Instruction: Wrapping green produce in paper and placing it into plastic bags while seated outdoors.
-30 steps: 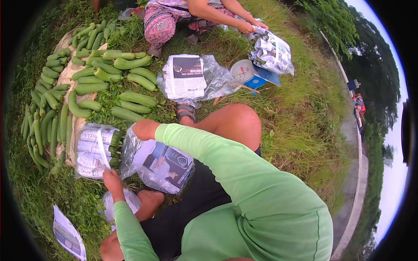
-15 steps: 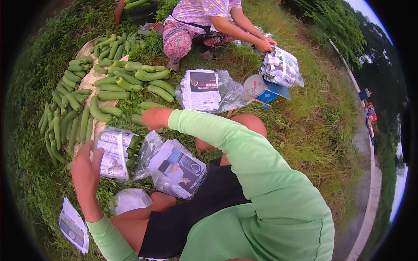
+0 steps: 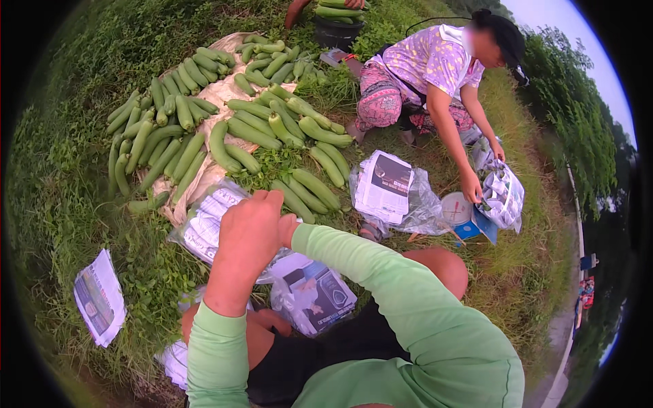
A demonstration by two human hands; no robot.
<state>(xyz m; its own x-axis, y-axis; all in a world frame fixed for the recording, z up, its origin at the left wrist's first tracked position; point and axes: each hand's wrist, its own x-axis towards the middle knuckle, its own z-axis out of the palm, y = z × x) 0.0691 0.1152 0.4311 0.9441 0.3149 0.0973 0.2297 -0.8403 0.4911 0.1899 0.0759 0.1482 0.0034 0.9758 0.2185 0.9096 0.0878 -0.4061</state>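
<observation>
My left hand (image 3: 248,232) is closed in a fist at the right end of a clear plastic bag (image 3: 204,221) packed with newspaper-wrapped bundles. Just behind it is my right hand (image 3: 287,230), its fingers mostly hidden by the left. What either hand grips does not show. Close beyond them, several long green gourds (image 3: 309,194) lie on the grass. Below the hands, next to my knee, a stack of newspaper sheets (image 3: 313,291) rests on clear plastic.
Many more gourds (image 3: 255,129) lie on a beige cloth (image 3: 221,88). Another newspaper stack (image 3: 386,183) sits ahead on plastic, beside a blue dial scale (image 3: 469,228). A crouching person (image 3: 425,75) handles a wrapped pack (image 3: 503,197) on it. A folded newspaper (image 3: 100,297) lies at left.
My left hand has moved right and up from the bag's left side, and my right hand has come in beside it. The view has shifted; the other person's hands have moved apart.
</observation>
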